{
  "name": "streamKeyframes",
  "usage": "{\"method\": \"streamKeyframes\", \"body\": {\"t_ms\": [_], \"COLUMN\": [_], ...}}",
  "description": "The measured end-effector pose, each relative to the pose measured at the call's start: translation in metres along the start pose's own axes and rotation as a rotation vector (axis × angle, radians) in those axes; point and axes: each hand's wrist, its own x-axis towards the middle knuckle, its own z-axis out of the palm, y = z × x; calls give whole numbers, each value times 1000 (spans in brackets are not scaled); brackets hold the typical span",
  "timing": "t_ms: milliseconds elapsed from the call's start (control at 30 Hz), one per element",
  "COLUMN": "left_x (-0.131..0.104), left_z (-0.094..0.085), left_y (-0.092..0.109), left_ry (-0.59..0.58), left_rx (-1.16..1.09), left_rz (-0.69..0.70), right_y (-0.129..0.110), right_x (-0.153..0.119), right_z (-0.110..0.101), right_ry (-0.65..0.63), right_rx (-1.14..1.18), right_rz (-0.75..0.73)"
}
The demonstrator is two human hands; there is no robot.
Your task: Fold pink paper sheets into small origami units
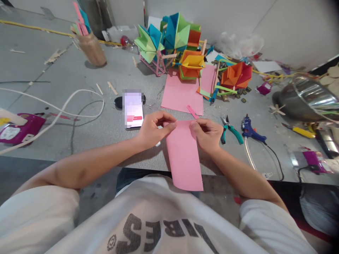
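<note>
1 cup (92,49) stands left, toward the table (58,76)'s far edge; 1 phone (136,121) lies nearer the near edge. The left hand (152,132) pinches the far left corner of 1 pink sheet (184,158), hanging over the near edge. The right hand (209,135) pinches its far right corner. Rightward lie 1 pair of pliers (235,134), 1 glue gun (251,130), 1 bowl (299,95)

Smooth, matt paper is seen in the pink sheet (184,158), and a similar finish is shared by the folded shapes (173,33). The bowl (299,97) is formed of glossy metal. The pliers (227,126) are tipped with metal and gripped in teal plastic. The glue gun (248,129) is cased in blue plastic. The shirt (156,197) is made of matt cloth. The tabletop (66,76) is marked by a roughish grey surface.
</note>
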Motion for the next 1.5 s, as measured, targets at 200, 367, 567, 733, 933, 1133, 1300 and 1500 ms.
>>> {"method": "streamKeyframes", "body": {"t_ms": [200, 367, 567, 733, 933, 1133, 1300, 1500], "left_x": [1, 1, 2, 3, 3, 3, 4, 8], "left_z": [1, 2, 0, 0, 0, 0, 0, -3], "left_y": [-4, -6, -6, -3, -5, -11, -7, -1], "left_ry": [9, -7, -10, -14, -9, -45, -7, -28], "left_rx": [-90, -91, -99, -95, -120, -160, -130, -84], "left_rz": [-31, -69, -61, -40, -44, -122, -111, -142], "right_y": [0, 3, 7, 8, 9, 13, 9, 6], "right_x": [4, 7, 8, 8, 8, 8, 11, 17], "right_z": [-1, -2, -3, -3, -4, -4, -4, -8], "right_ry": [45, 44, 34, 45, 68, 107, 75, -72], "right_rx": [19, 18, -11, 4, -2, 14, 2, 89], "right_rz": [6, 34, 11, 2, 14, 20, 63, 118]}}
